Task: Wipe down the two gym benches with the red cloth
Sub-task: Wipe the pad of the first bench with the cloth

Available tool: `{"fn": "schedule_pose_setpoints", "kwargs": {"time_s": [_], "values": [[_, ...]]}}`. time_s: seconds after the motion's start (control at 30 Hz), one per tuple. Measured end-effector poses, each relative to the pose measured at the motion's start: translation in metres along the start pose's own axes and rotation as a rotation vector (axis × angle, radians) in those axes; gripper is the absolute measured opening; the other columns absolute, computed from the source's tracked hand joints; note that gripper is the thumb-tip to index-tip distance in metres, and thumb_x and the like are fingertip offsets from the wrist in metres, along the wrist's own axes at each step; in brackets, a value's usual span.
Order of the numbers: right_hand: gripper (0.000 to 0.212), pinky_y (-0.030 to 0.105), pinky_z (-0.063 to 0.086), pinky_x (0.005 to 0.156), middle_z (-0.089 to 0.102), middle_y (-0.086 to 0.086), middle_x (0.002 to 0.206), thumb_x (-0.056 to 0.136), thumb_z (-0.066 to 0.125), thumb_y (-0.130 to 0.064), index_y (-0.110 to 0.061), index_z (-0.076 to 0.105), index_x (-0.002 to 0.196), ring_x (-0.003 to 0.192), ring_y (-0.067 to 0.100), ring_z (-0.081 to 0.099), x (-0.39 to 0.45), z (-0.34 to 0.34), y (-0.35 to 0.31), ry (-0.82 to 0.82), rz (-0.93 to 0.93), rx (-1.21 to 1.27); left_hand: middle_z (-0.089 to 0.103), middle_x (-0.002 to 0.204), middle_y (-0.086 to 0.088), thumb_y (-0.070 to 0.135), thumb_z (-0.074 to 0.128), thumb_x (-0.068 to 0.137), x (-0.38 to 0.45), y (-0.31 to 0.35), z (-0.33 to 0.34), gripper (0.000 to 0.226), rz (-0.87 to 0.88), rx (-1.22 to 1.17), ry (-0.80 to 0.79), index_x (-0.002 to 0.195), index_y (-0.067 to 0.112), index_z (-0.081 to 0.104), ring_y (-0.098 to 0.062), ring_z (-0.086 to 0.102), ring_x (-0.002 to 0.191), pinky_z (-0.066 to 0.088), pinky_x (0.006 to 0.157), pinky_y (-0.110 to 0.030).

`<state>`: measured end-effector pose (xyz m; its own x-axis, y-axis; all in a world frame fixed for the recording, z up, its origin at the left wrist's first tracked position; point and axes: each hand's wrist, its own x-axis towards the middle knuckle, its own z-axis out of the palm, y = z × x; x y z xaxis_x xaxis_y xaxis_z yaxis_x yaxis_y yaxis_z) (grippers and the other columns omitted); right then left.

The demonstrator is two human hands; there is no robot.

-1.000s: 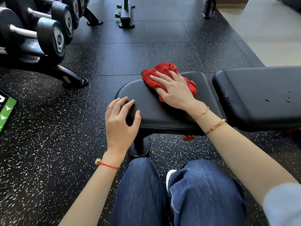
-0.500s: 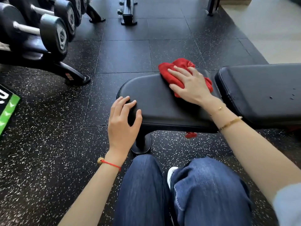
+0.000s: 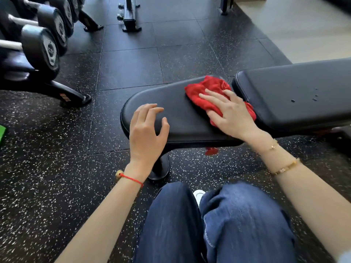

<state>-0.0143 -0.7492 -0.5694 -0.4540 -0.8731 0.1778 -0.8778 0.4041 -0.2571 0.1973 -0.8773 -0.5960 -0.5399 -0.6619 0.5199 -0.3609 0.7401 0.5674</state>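
A black padded gym bench fills the middle and right of the head view: its short seat pad point(image 3: 174, 103) and, beyond a narrow gap, its long back pad point(image 3: 296, 92). The crumpled red cloth point(image 3: 207, 90) lies on the right end of the seat pad, next to the gap. My right hand point(image 3: 230, 112) presses flat on the cloth with straight fingers. My left hand point(image 3: 146, 133) rests on the seat pad's near left edge, fingers loosely bent, holding nothing. Only this one bench is visible.
A rack of black dumbbells point(image 3: 43, 44) stands at the far left on the speckled rubber floor point(image 3: 47, 168). A machine foot point(image 3: 131, 21) sits at the back. My jeans-clad knees point(image 3: 218, 224) are close under the bench's near edge. Small droplets point(image 3: 313, 95) mark the back pad.
My right hand has slid the red cloth rightward across the seat pad, from its middle to its right end. My left hand stays on the pad's near left edge.
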Motion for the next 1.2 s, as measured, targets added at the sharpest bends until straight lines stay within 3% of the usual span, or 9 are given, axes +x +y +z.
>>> {"fn": "schedule_pose_setpoints", "kwargs": {"time_s": [0.13,0.3,0.47,0.63,0.77,0.87,1.03,1.2], "values": [[0.049,0.042,0.014,0.12,0.03,-0.013,0.157,0.097,0.047,-0.039,-0.04,0.039,0.145,0.143,0.034,0.024,0.047,0.003,0.001,-0.037,0.143,-0.02,0.065,0.121,-0.003,0.019,0.062,0.092,-0.001,-0.008,0.003,0.021,-0.022,0.054,0.03,0.11,0.011,0.069,-0.025,0.055,0.121,0.038,0.11,-0.038],[0.051,0.041,0.012,0.119,0.03,-0.015,0.157,0.097,0.046,-0.042,-0.041,0.035,0.147,0.144,0.033,0.023,0.021,0.016,-0.047,-0.087,-0.088,-0.025,0.066,0.117,-0.006,0.016,0.062,0.091,-0.005,-0.016,0.006,0.02,-0.042,0.065,0.071,0.108,0.009,0.069,-0.027,0.057,0.116,0.039,0.109,-0.04],[0.056,0.041,0.015,0.121,0.03,-0.02,0.155,0.092,0.052,-0.048,-0.044,0.036,0.145,0.145,0.024,0.024,-0.021,-0.005,-0.028,-0.145,-0.217,0.006,0.067,0.117,-0.005,0.014,0.062,0.09,-0.006,-0.018,0.008,0.02,-0.037,0.048,0.087,0.107,0.01,0.07,-0.027,0.058,0.117,0.037,0.109,-0.037],[0.057,0.053,0.009,0.12,0.025,-0.02,0.157,0.091,0.043,-0.054,-0.048,0.029,0.146,0.148,0.028,0.016,0.002,-0.005,-0.003,-0.108,-0.046,-0.069,0.068,0.118,-0.003,0.016,0.062,0.09,-0.006,-0.019,0.009,0.02,-0.04,0.052,0.096,0.107,0.011,0.071,-0.026,0.058,0.117,0.037,0.11,-0.037],[0.053,0.049,0.014,0.119,0.023,-0.017,0.159,0.096,0.043,-0.05,-0.048,0.029,0.147,0.147,0.032,0.019,0.052,0.007,-0.01,-0.108,0.044,-0.101,0.068,0.117,-0.003,0.016,0.063,0.09,-0.006,-0.018,0.008,0.02,-0.037,0.056,0.099,0.107,0.01,0.071,-0.026,0.058,0.117,0.039,0.109,-0.04],[0.052,0.047,0.015,0.119,0.023,-0.018,0.158,0.096,0.042,-0.048,-0.048,0.029,0.147,0.145,0.033,0.021,0.063,0.017,-0.036,-0.113,0.019,-0.081,0.068,0.117,-0.003,0.015,0.063,0.09,-0.006,-0.018,0.008,0.019,-0.034,0.059,0.107,0.107,0.01,0.071,-0.026,0.059,0.116,0.04,0.108,-0.04],[0.053,0.045,0.019,0.118,0.031,-0.019,0.155,0.094,0.046,-0.044,-0.045,0.035,0.146,0.142,0.027,0.027,0.008,0.013,-0.049,-0.096,-0.155,-0.041,0.068,0.116,-0.004,0.013,0.063,0.089,-0.006,-0.02,0.01,0.019,-0.026,0.066,0.108,0.106,0.01,0.07,-0.027,0.06,0.115,0.041,0.107,-0.042],[0.051,0.041,0.019,0.119,0.033,-0.019,0.154,0.094,0.041,-0.042,-0.041,0.038,0.145,0.142,0.024,0.03,-0.011,0.001,-0.014,-0.037,-0.095,-0.007,0.068,0.117,-0.002,0.015,0.062,0.089,-0.007,-0.019,0.01,0.019,-0.03,0.063,0.103,0.107,0.011,0.07,-0.025,0.059,0.116,0.038,0.109,-0.038]]}}
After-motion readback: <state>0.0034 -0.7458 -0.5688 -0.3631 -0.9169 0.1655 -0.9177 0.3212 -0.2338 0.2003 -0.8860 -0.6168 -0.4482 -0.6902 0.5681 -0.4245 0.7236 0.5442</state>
